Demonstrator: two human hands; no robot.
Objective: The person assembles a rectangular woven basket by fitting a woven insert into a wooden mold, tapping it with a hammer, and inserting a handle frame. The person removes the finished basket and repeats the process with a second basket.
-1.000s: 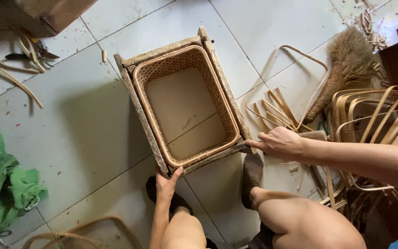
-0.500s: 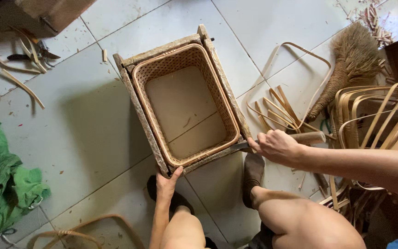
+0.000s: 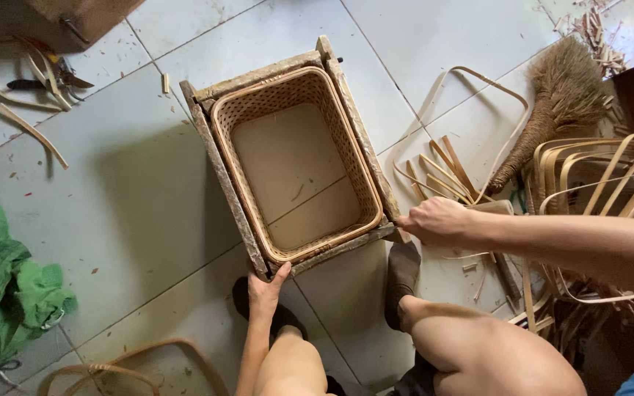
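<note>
A rectangular woven basket (image 3: 295, 165) of pale tan cane sits in the upper middle of the frame, open side up, its long axis running from upper left to lower right. Its walls are finely woven, its rim smooth, its flat bottom plain and light brown. It sits inside a rough, weathered wooden frame (image 3: 218, 169) that hugs its outer sides, corner posts jutting past the rim.
</note>
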